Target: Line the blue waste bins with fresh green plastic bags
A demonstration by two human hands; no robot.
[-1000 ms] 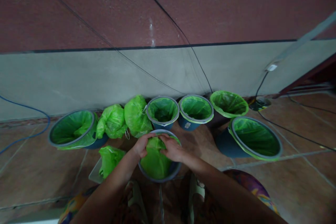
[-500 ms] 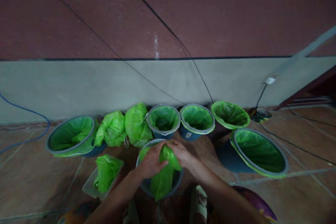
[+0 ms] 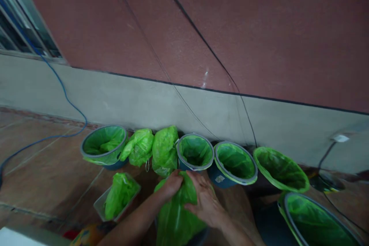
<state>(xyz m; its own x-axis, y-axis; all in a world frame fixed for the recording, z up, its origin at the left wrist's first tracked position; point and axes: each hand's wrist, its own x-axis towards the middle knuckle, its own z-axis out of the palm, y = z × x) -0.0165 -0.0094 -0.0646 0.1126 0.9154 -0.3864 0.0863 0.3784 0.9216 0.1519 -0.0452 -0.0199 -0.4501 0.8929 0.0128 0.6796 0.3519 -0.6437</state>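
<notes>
My left hand [image 3: 172,185] is closed on the upper edge of a green plastic bag [image 3: 177,219]. My right hand [image 3: 206,200] lies against the bag's right side, its fingers stretched out and the thumb apart from them. The bag hangs puffed out over a bucket [image 3: 201,237], which is mostly hidden below it. Left of my forearm, a clear plastic tub [image 3: 99,204] holds more crumpled green bags [image 3: 119,196].
Along the wall stand several lined buckets, including a left one [image 3: 83,150], a middle one [image 3: 196,152] and a near right one [image 3: 319,219]. Two filled green bags [image 3: 141,148] sit among them. A blue cable [image 3: 67,98] and a black cable [image 3: 207,46] run down the wall.
The view has swung left and tilted, and a window now shows at upper left. The bag between my hands has spread wider, and my right hand has shifted onto its side.
</notes>
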